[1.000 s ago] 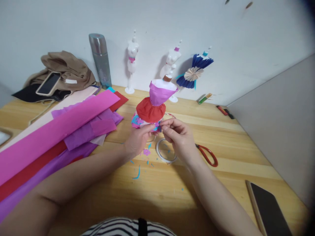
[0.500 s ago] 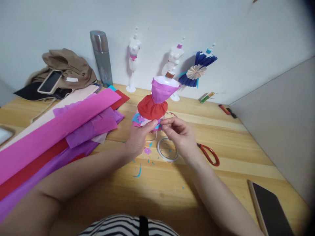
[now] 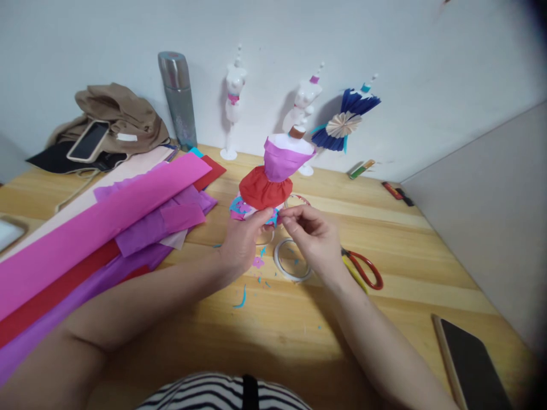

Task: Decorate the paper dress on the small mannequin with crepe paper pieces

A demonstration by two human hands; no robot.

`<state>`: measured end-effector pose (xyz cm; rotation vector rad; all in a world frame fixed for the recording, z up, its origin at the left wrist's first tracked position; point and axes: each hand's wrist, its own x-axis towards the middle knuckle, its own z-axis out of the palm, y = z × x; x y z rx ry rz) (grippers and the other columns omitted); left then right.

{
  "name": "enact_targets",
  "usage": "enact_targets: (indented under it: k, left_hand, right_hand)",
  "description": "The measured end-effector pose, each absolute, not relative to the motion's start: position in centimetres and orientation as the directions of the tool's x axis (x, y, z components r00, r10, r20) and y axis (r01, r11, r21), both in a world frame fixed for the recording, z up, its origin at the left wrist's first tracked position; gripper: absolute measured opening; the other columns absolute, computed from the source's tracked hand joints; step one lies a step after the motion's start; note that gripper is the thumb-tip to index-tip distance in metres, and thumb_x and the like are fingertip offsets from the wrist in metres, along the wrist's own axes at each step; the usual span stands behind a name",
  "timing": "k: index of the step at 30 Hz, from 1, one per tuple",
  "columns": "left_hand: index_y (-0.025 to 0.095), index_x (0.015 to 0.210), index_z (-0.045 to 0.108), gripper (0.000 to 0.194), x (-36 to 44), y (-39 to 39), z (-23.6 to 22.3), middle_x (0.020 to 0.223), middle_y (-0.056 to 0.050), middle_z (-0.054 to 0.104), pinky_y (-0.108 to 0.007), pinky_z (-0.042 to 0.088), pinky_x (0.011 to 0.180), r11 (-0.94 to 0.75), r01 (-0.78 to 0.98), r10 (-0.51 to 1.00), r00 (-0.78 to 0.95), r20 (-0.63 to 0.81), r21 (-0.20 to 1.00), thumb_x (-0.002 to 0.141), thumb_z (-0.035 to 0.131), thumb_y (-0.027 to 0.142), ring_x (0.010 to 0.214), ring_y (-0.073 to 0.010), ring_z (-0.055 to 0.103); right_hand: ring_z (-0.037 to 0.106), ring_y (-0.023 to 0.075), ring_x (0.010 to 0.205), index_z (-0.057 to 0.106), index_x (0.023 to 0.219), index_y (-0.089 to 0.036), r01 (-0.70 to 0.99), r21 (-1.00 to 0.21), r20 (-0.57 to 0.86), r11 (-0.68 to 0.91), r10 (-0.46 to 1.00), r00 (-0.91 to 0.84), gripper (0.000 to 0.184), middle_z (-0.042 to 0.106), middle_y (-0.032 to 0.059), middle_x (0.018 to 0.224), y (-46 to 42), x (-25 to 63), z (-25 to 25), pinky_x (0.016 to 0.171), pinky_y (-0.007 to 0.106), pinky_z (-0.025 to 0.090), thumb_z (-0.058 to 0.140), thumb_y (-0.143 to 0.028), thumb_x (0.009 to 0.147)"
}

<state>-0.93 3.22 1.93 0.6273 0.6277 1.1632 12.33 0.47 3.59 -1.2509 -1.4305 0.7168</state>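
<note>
A small white mannequin (image 3: pixel 287 141) wears a purple paper top (image 3: pixel 282 161) and a gathered red paper skirt (image 3: pixel 264 189). Below the red hangs a pink hem (image 3: pixel 237 209) with blue and purple pieces on it. My left hand (image 3: pixel 243 236) is closed on the hem, its thumb lying on the front. At the hem's right edge my right hand (image 3: pixel 311 230) pinches with thumb and forefinger; the hem meets those fingertips, and anything smaller between them is hidden. Under the hands lie a roll of white tape (image 3: pixel 280 267) and a purple paper flower (image 3: pixel 258 262).
Folded crepe paper (image 3: pixel 106 210) covers the left side. Red-handled scissors (image 3: pixel 371 270) lie right of my right hand, a phone (image 3: pixel 470 361) at the lower right. Behind stand a flask (image 3: pixel 179 102), a bare mannequin (image 3: pixel 234 97) and one in blue pleats (image 3: pixel 342 122). Blue scraps (image 3: pixel 241 297) are scattered in front.
Both hands keep nearly the same hold on the hem. The whole view has shifted slightly, and a yellow handle now shows beside the red one.
</note>
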Motion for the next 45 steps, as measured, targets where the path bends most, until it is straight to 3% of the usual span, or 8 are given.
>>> enact_targets:
  k: [7,14,19,26,31,36,42,45]
  left_hand:
    - [0.02,0.089,0.069,0.01,-0.9,3.1,2.0,0.104,-0.003,0.075,-0.028,0.05,0.073,0.253,-0.637,0.959,0.265,-0.101,0.728,0.079,0.069,0.019,0.092,-0.0182,0.067]
    - [0.022,0.098,0.072,0.02,-0.8,3.0,2.1,0.103,-0.003,0.075,-0.03,0.05,0.075,0.226,-0.633,0.964,0.256,-0.075,0.741,0.079,0.071,0.02,0.096,-0.0208,0.068]
    - [0.02,0.086,0.072,0.008,-1.0,3.1,2.2,0.097,-0.002,0.075,-0.028,0.05,0.074,0.28,-0.633,0.953,0.272,-0.131,0.721,0.078,0.072,0.02,0.089,-0.0183,0.067]
    - [0.019,0.086,0.071,0.008,-1.2,3.2,1.9,0.091,-0.001,0.074,-0.028,0.049,0.072,0.319,-0.652,0.939,0.318,-0.134,0.688,0.081,0.073,0.024,0.084,-0.0155,0.066]
    - [0.02,0.089,0.069,0.014,-1.1,3.4,1.0,0.092,-0.001,0.073,-0.028,0.048,0.073,0.312,-0.629,0.937,0.325,-0.124,0.712,0.08,0.076,0.028,0.087,-0.0166,0.066]
    - [0.02,0.091,0.07,0.018,-0.9,3.4,1.1,0.096,-0.003,0.073,-0.031,0.049,0.081,0.277,-0.639,0.945,0.316,-0.083,0.718,0.079,0.076,0.032,0.097,-0.0204,0.066]
    - [0.019,0.091,0.07,0.023,-0.9,3.3,1.3,0.093,-0.002,0.072,-0.03,0.051,0.076,0.287,-0.635,0.946,0.306,-0.108,0.717,0.076,0.078,0.034,0.084,-0.0162,0.064]
    - [0.02,0.092,0.07,0.021,-0.8,3.2,1.4,0.1,-0.003,0.073,-0.032,0.051,0.079,0.254,-0.637,0.955,0.284,-0.085,0.728,0.076,0.077,0.031,0.09,-0.018,0.065]
  right_hand:
    - [0.055,0.0184,0.061,0.07,0.091,-0.024,0.269,-0.932,0.271,0.242,0.96,0.073,0.013,0.06,0.001,0.067,0.5,12.4,4.0,0.058,0.034,0.045,0.068,-0.034,0.082]
    - [0.059,0.0172,0.065,0.071,0.083,-0.023,0.307,-0.903,0.326,0.3,0.945,0.035,0.01,0.068,0.0027,0.077,0.4,12.5,3.9,0.06,0.033,0.047,0.068,-0.033,0.082]
    - [0.059,0.0157,0.062,0.071,0.085,-0.024,0.233,-0.94,0.277,0.25,0.957,0.089,0.008,0.068,0.0012,0.074,0.6,12.7,4.0,0.058,0.031,0.047,0.068,-0.031,0.081]
    - [0.055,0.0154,0.057,0.07,0.079,-0.026,0.263,-0.936,0.266,0.233,0.959,0.097,0.005,0.062,-0.0007,0.066,1.0,13.4,4.0,0.054,0.031,0.044,0.068,-0.031,0.079]
    - [0.048,0.0132,0.052,0.067,0.068,-0.023,0.276,-0.954,0.127,0.117,0.992,0.015,0.015,0.055,-0.0032,0.055,1.5,14.1,4.0,0.053,0.03,0.041,0.073,-0.035,0.074]
    - [0.045,0.0108,0.052,0.066,0.069,-0.02,0.206,-0.979,-0.013,-0.002,0.999,-0.052,0.025,0.059,-0.0025,0.06,1.1,13.6,4.4,0.053,0.028,0.039,0.078,-0.042,0.067]
    - [0.045,0.0113,0.053,0.063,0.065,-0.022,0.207,-0.978,-0.006,0.0,1.0,-0.031,0.022,0.055,-0.0023,0.059,0.8,13.6,4.9,0.054,0.028,0.038,0.076,-0.039,0.068]
    - [0.046,0.0126,0.055,0.062,0.065,-0.022,0.224,-0.974,0.019,0.032,0.998,-0.061,0.024,0.056,-0.0013,0.06,0.7,13.7,5.0,0.054,0.029,0.039,0.077,-0.041,0.069]
